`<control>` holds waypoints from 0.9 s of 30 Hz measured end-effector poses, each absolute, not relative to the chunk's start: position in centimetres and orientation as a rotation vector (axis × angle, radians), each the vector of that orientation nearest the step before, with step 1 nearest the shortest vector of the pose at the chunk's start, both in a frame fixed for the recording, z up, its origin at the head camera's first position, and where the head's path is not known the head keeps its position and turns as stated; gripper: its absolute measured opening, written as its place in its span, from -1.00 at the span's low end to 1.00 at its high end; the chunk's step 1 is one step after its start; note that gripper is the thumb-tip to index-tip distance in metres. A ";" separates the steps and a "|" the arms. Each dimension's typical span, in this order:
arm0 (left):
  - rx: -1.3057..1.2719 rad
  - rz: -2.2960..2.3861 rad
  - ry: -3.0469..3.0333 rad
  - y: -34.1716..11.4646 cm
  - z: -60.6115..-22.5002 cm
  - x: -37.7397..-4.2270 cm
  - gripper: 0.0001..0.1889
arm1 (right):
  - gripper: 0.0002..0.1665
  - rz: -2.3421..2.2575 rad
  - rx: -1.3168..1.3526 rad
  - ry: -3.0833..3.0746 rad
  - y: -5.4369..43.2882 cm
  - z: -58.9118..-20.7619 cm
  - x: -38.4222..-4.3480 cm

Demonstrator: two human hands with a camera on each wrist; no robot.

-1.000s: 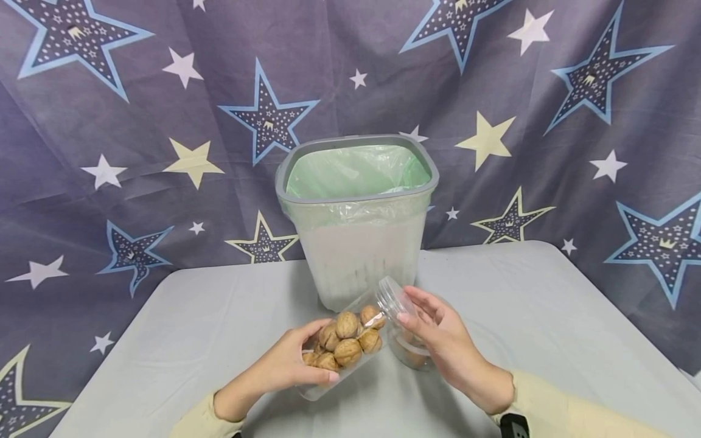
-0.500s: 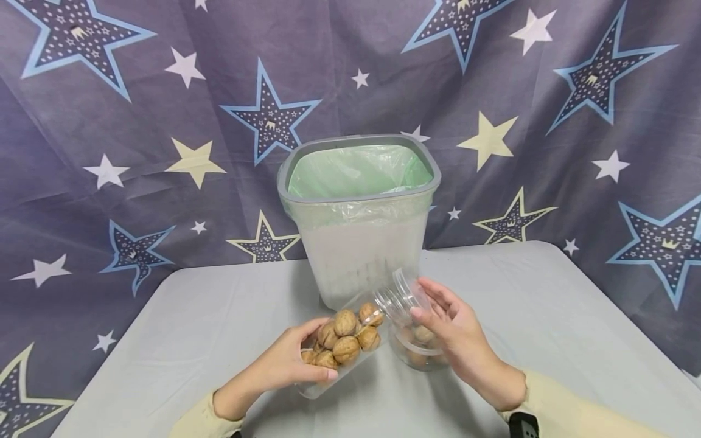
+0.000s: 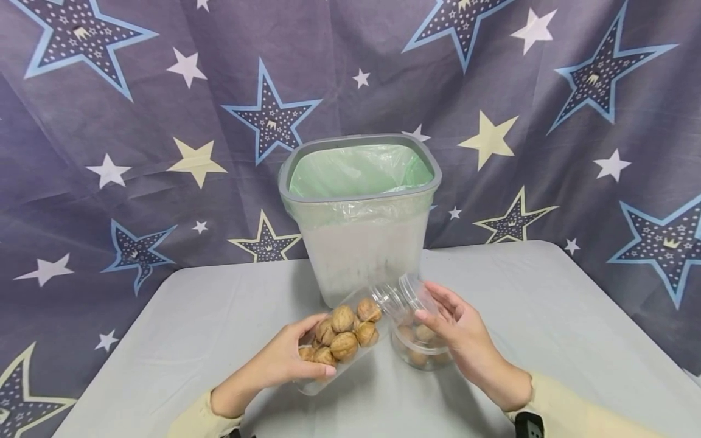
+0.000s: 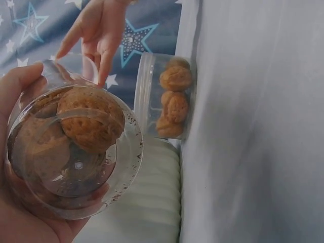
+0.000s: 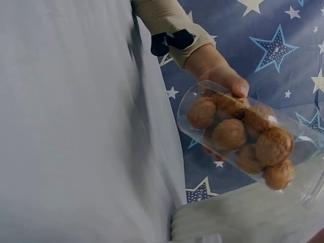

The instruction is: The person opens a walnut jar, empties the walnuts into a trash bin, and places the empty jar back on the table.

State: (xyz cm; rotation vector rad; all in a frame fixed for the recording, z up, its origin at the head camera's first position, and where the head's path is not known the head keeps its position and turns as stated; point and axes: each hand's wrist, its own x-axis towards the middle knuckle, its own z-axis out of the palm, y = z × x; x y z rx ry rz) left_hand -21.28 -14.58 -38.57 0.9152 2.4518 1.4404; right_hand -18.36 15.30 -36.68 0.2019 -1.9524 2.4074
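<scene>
Holds the tilted jar [image 3: 385, 316], clear-walled and loaded with brown walnuts [image 3: 344, 345], in the left hand [image 3: 290, 359], with the thumb along the near side and the fingers round the far side, all clamped on the lower body. Leans it with base near and left, mouth far and right, raised above the pale grey table [image 3: 191, 328] in the near middle of the scene. Shows, through the round base in the left wrist view, large nuts crowded close, with dark specks along the edge. Pinches the clear lid [image 3: 418, 295] in the right hand [image 3: 462, 331], with the thumb on the near edge and the fingers, slightly apart, on the far edge. Has it turned on its side just to the right of the mouth; cannot tell contact from a narrow gap. Includes, upright on the table below the right hand, a second jar [image 4: 144, 96] with more nuts inside and a pale ring at the top; cannot tell cover from bare rim there. Includes also, at the far middle, a whitish bin [image 3: 367, 249] with a grey rim and a green translucent bag [image 3: 356, 170] as lining. Ends, farthest back, in a dark backdrop [image 3: 350, 36] patterned with stars.
</scene>
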 end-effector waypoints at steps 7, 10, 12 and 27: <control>0.930 1.447 2.449 -14.6 -37.9 -21.4 -0.25 | -0.24 2.391 0.143 -2.011 15.2 -37.6 -18.7; 0.937 1.452 2.452 -14.7 -37.6 -21.3 -0.26 | -0.24 2.391 0.140 -1.999 15.2 -37.7 -18.8; 0.941 1.457 2.453 -14.8 -37.4 -21.3 -0.26 | -0.23 2.385 0.146 -1.997 15.1 -37.8 -18.9; 0.968 1.450 2.498 -15.7 -36.2 -21.3 -0.24 | -0.14 2.372 0.290 -2.149 14.2 -39.0 -18.3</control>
